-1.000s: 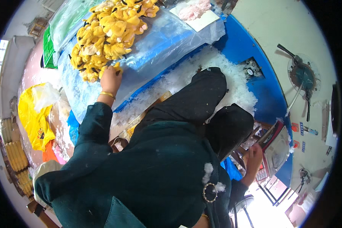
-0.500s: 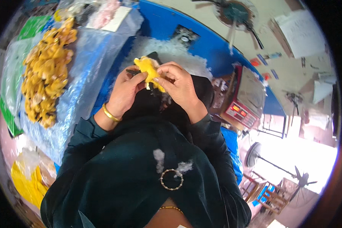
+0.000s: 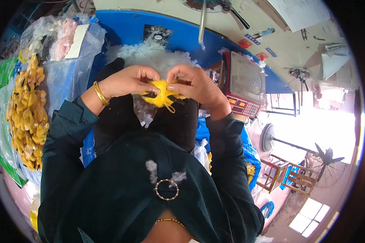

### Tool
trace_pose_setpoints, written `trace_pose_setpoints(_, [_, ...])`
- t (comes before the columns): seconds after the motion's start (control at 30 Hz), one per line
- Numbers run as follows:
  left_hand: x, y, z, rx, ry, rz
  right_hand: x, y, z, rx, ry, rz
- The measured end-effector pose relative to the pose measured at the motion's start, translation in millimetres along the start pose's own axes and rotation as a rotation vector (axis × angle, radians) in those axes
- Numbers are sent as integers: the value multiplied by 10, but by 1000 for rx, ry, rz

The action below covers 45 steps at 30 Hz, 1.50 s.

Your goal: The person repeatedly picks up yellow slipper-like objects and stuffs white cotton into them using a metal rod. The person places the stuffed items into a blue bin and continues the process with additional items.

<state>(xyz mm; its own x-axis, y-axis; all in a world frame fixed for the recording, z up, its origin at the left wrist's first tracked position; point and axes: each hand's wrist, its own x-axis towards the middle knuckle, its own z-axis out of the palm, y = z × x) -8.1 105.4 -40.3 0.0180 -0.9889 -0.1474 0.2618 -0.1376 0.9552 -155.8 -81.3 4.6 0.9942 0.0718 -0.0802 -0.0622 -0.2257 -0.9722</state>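
Between my two hands is a small yellow plush toy (image 3: 163,95) with black patches and a thin yellow loop hanging from its lower edge. My left hand (image 3: 127,82), with a gold bangle at the wrist, pinches the toy's left side between thumb and fingers. On the opposite side, my right hand (image 3: 198,87) grips its upper right part, thumb in front. The toy is held spread above my lap, and my fingers cover parts of both its sides. White fluffy stuffing (image 3: 150,54) lies beyond my hands.
A heap of yellow plush pieces (image 3: 26,117) lies at the left on clear plastic sheeting (image 3: 65,79). At the right stands a red digital scale (image 3: 247,81). A blue panel (image 3: 121,24) with a dark square plate is ahead. Standing fan (image 3: 322,164) and wooden chair (image 3: 298,178) are farther right.
The toy has been turned and spread out between my hands, so its loop now shows. My left hand has swung to a more sideways position. The whole view has shifted.
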Motion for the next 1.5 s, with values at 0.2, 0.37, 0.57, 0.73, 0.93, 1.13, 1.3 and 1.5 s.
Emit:
trace_pose_setpoints(0.2, [431, 74, 56, 107, 177, 69, -34, 336, -279, -674, 319, -194])
trace_pose_setpoints(0.37, [746, 304, 16, 375, 258, 181, -29, 332, -545, -811, 592, -200])
trace_pose_setpoints(0.57, [1099, 607, 64, 1116, 622, 574, 71, 144, -836, -965, 821, -207])
trace_pose_setpoints(0.73, [1305, 565, -53, 1304, 684, 600, 131, 78, -561, -1162, 852, -153])
trace_pose_setpoints(0.93, [1446, 730, -200, 1204, 932, 694, 349, 15, -392, -1128, 932, -54])
trace_pose_setpoints(1.13, [1458, 635, -63, 756, 502, 328, 206, 352, -727, -889, 633, -66])
trace_pose_setpoints(1.3, [1743, 745, -357, 901, 471, 376, -26, -168, -544, -455, 404, 253])
trace_pose_setpoints(1.5, [1890, 887, -535, 940, 485, 391, 242, -192, -538, -522, 790, 106])
